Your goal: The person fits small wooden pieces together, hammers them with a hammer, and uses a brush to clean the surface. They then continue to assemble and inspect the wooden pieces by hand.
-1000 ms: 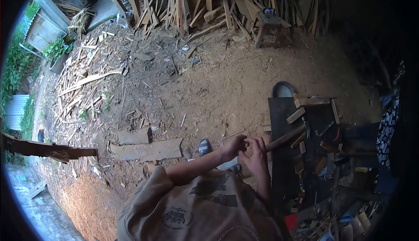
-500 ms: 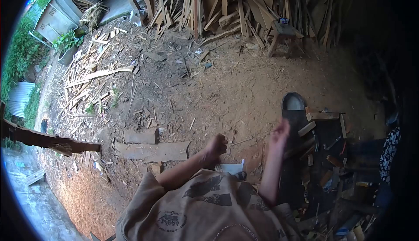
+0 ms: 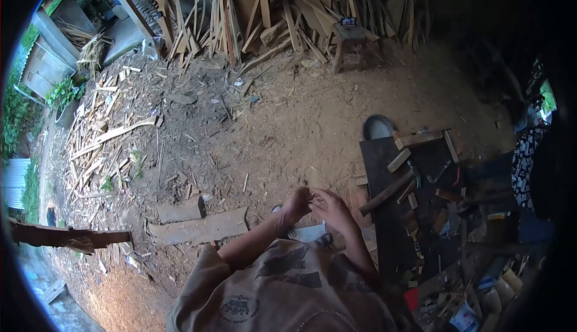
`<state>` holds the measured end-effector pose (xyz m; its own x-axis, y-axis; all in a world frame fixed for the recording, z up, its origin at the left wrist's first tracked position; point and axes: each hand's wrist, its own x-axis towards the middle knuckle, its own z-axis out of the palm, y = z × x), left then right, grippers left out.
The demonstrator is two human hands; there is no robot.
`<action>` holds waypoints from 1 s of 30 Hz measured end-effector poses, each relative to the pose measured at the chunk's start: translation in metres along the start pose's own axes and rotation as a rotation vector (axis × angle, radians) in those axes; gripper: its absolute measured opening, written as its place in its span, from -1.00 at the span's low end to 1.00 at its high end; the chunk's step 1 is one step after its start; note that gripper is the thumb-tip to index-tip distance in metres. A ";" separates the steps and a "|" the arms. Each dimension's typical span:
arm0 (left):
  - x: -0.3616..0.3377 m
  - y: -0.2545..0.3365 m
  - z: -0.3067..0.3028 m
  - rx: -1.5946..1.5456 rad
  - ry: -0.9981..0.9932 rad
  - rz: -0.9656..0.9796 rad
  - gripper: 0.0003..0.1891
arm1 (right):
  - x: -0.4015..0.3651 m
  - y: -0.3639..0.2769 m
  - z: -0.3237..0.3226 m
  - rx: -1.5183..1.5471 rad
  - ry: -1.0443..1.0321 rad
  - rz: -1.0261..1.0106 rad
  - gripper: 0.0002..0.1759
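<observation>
My left hand [image 3: 296,205] is in front of my shirt, its fingers curled closed. My right hand [image 3: 333,212] meets it from the right, fingers bent and the tips against the left hand's fingers. Anything between the fingertips is too small to make out. Below the hands, near the ground, a pale flat piece [image 3: 308,233] shows partly. To the right of my right hand stands a dark-topped bench [image 3: 384,169] with a hammer [image 3: 413,172], a wooden bar [image 3: 387,192] and a brush-like tool [image 3: 412,227] on it.
A round basin [image 3: 378,129] sits at the bench's far end, beside wood blocks [image 3: 399,160]. Flat boards [image 3: 201,227] lie on the ground at left. Farther off are scrap wood [image 3: 111,136], leaning planks [image 3: 231,19] and a stool [image 3: 348,37] with a phone [image 3: 348,21]. Patterned cloth [image 3: 529,169] shows at right.
My right hand has come left and down from beside the bench to meet my left hand. The view has turned right, showing more of the bench.
</observation>
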<state>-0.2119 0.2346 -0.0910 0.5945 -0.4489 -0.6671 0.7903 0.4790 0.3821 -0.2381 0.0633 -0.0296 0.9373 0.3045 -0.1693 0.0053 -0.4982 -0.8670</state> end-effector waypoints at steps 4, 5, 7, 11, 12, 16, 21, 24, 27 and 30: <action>0.019 -0.041 0.030 0.062 -0.097 -0.014 -0.65 | -0.038 0.007 -0.019 0.001 0.157 0.015 -0.38; 0.023 -0.050 0.038 0.053 -0.145 -0.018 -0.64 | -0.046 0.014 -0.022 0.009 0.192 0.020 -0.37; 0.023 -0.065 0.057 0.082 -0.205 -0.035 -0.64 | -0.067 0.023 -0.032 -0.010 0.255 0.026 -0.37; 0.046 -0.101 0.065 0.161 -0.200 -0.065 -0.57 | -0.097 0.033 -0.049 -0.049 0.358 -0.001 -0.41; 0.050 -0.110 0.066 0.154 -0.212 -0.085 -0.55 | -0.104 0.037 -0.052 -0.044 0.381 -0.010 -0.43; 0.051 -0.124 0.083 0.132 -0.250 -0.134 -0.47 | -0.117 0.058 -0.057 -0.244 0.443 -0.082 -0.51; 0.043 -0.118 0.085 0.157 -0.182 -0.213 -0.51 | -0.110 0.073 -0.071 -0.056 0.431 -0.103 -0.72; 0.031 -0.103 0.076 0.022 -0.200 -0.188 -0.64 | -0.100 0.092 -0.089 0.514 0.574 0.151 -0.72; 0.035 -0.088 0.046 -0.136 -0.196 -0.156 -0.79 | -0.084 0.098 -0.128 0.955 0.889 0.131 -0.60; 0.020 -0.059 0.017 -0.199 -0.115 -0.051 -0.84 | -0.061 0.123 -0.147 1.491 1.098 0.113 -0.65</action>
<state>-0.2441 0.1845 -0.1164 0.5769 -0.5538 -0.6004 0.7815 0.5881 0.2084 -0.2431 -0.1360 -0.0569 0.6923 -0.5762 -0.4343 0.2322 0.7478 -0.6220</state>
